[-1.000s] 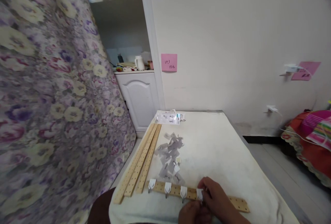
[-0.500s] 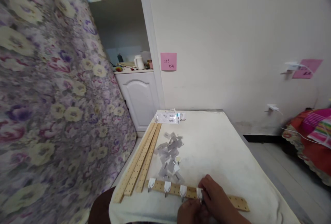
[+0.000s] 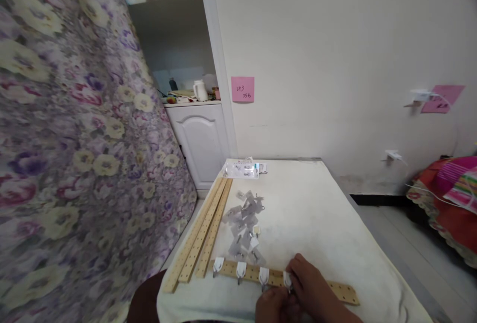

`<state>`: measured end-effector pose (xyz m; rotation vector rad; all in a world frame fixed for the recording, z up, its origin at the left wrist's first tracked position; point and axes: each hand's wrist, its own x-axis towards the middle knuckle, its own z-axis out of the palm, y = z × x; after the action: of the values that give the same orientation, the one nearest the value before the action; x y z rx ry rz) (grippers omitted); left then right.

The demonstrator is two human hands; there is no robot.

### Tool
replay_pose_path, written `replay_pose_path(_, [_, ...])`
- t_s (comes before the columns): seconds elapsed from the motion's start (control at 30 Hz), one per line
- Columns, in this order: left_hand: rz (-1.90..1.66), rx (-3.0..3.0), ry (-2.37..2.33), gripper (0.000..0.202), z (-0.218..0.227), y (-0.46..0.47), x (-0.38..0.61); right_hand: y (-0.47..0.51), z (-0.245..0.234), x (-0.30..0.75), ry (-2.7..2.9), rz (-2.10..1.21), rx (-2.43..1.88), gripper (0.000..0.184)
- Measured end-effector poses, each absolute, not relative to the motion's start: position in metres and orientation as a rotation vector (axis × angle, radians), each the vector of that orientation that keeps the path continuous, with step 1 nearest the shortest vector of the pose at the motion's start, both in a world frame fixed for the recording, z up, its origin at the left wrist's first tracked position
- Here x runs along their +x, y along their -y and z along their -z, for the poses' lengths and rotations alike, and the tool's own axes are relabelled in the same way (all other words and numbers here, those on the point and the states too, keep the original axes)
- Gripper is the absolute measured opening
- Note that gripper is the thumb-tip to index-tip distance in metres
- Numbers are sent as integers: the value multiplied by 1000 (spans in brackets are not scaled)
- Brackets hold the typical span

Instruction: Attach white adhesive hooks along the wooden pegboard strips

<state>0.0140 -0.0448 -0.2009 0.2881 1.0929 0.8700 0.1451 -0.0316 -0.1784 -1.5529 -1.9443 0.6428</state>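
A perforated wooden strip (image 3: 341, 292) lies crosswise near the table's front edge. White hooks with metal ends sit along it: one hook (image 3: 218, 264) at its left end, another hook (image 3: 241, 269) beside that, and a third hook (image 3: 264, 275) closer to my hands. At the rightmost hook (image 3: 286, 278), my right hand (image 3: 309, 283) is closed, its fingers against the hook's right side. My left hand (image 3: 271, 305) is closed too, pinching at the lower metal end from the front. The fingertips of both hands partly cover this hook.
Several perforated wooden strips (image 3: 206, 233) lie lengthwise along the table's left side. Beside them is a scattered pile of clear-backed hooks (image 3: 244, 221). Packaging (image 3: 241, 170) rests at the far edge of the cloth-covered table (image 3: 316, 203). A floral curtain (image 3: 93, 164) hangs at left.
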Motion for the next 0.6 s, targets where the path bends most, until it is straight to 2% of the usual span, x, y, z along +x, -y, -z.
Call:
replay_pose_path(0.3, [-854, 343, -1043, 29, 206, 47, 15, 27, 178, 147, 1954, -672, -1581, 13])
replay_pose_path(0.6, [-810, 501, -1190, 33, 203, 46, 14, 25, 176, 144, 1935, -673, -1625, 12])
